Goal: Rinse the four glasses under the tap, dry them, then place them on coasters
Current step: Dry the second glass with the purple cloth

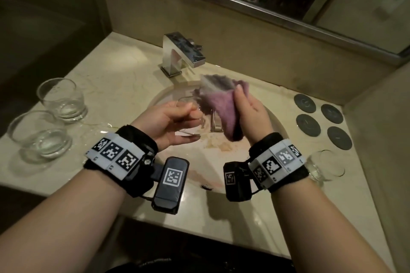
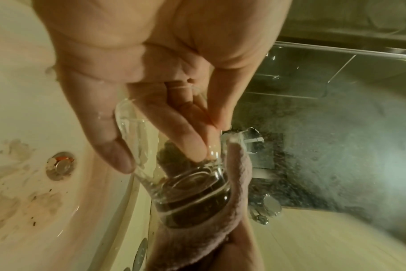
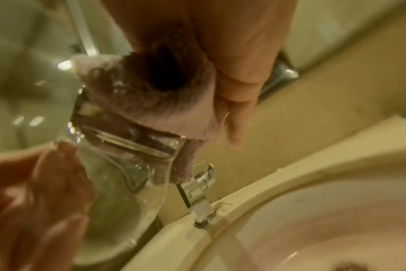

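Observation:
Over the sink, my left hand (image 1: 190,115) grips a clear glass (image 1: 188,127) near its rim, with the glass tipped on its side. In the left wrist view the thumb (image 2: 114,152) lies on one side of the glass (image 2: 188,192) and the fingers (image 2: 192,144) on the other. My right hand (image 1: 246,106) holds a purple cloth (image 1: 221,108) against the glass's thick base. The cloth (image 3: 162,102) wraps the base of the glass (image 3: 127,183) in the right wrist view. Two more glasses (image 1: 62,97) (image 1: 40,137) stand on the left counter. Another glass (image 1: 326,166) stands beside my right wrist.
Several dark round coasters (image 1: 305,102) lie bare on the right counter. The chrome tap (image 1: 182,51) stands behind the basin (image 1: 199,157), with no water running. Water is spilled on the counter beside the left glasses. A mirror hangs above the back wall.

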`<state>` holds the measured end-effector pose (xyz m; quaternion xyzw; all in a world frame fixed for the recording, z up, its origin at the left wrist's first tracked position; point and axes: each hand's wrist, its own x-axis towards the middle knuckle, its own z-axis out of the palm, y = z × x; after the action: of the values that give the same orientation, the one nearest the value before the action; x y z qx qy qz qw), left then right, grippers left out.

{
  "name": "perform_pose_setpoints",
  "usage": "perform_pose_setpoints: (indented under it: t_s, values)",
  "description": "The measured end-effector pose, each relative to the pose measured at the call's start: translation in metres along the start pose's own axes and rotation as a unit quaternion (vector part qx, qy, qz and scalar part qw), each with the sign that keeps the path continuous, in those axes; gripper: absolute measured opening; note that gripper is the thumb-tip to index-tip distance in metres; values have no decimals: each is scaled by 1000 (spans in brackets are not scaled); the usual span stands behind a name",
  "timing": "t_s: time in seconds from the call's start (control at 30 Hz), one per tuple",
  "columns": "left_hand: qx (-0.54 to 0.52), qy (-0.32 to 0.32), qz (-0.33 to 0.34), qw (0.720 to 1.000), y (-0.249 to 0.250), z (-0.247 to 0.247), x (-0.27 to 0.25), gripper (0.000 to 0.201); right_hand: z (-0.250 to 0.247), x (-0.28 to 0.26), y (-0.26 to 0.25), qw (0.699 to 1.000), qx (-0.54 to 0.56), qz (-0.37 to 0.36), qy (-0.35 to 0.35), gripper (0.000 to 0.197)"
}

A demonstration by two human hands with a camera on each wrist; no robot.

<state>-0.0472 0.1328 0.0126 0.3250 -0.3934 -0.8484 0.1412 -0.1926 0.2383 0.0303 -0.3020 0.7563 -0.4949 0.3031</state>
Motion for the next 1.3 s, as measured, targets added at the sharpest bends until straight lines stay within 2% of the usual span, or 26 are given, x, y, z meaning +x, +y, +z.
perform_pose_setpoints:
  t_s: [0.03,0.1,0.2,0.23,0.27,0.3,0.33,0.37,0.4,0.43,0.47,0.5,0.53,0.57,0.6,0.63,0.67,0.73,0.83,0.9,0.93,1.0,1.03,1.1,1.17,1.3]
  values:
    - [-5,1,-2,1000,1,1,1,8,-3,3,2,994,102,31,20,42]
    - [-11,10,-7,1000,2,2,4,7,-13,7,4,954,291,52,58,47]
    - [-36,16,-28,999,0,1,11,9,-28,10,2,894,436,25,94,46]
    - [-51,16,-38,998,-1,2,13,10,-29,11,2,897,431,20,97,44]
    - [-68,16,-46,997,-2,3,14,11,-27,10,3,933,344,6,109,45]
    - [-83,18,-54,995,-2,5,16,11,-24,9,5,980,155,-40,117,46]
    - [-94,19,-61,994,-2,7,17,11,-20,8,8,984,-71,-102,130,47]
    - [-101,21,-67,992,-2,9,19,11,-18,8,11,944,-231,-176,155,47]
    - [-104,22,-69,992,-2,11,21,11,-15,8,10,909,-301,-234,166,44]
    - [-106,24,-72,991,-2,11,22,11,-14,8,8,898,-314,-254,172,39]
    - [-108,26,-73,991,-2,11,23,11,-16,7,4,915,-281,-239,166,37]
    - [-110,28,-76,991,-2,11,24,10,-18,11,5,952,-182,-193,154,37]
    - [-112,26,-80,990,-3,11,26,9,-22,11,2,982,-34,-133,133,40]
    - [-115,23,-84,990,-3,12,26,8,-25,13,0,986,107,-68,109,45]
    - [-117,20,-87,989,-4,14,27,7,-27,15,-1,978,192,-23,76,51]
    - [-118,17,-88,989,-4,16,27,7,-25,14,-3,974,223,12,42,55]
    - [-117,14,-88,989,-4,18,28,8,-22,12,-2,979,202,27,15,55]
    - [-117,10,-85,989,-3,23,29,10,-12,5,2,988,150,13,-27,46]
    - [-131,-7,-85,988,-1,23,30,7,-15,2,3,990,114,-36,-80,41]
    - [-143,-24,-91,985,-1,22,30,9,-24,5,7,990,27,-107,-83,41]
    - [-148,-32,-94,984,-1,22,30,12,-28,8,12,981,-54,-168,-74,45]
    - [-150,-45,-97,983,-1,24,29,15,-34,13,21,924,-237,-294,-53,55]
    - [-146,-49,-96,983,0,26,29,14,-34,15,21,900,-271,-340,-41,60]
    - [-135,-48,-86,986,3,28,28,10,-35,16,19,879,-268,-395,-19,62]
    - [-106,-55,-66,991,7,31,27,8,-32,17,17,887,-247,-390,-10,61]
    - [-25,-71,2,997,8,40,25,8,-22,13,6,943,-214,-252,28,55]
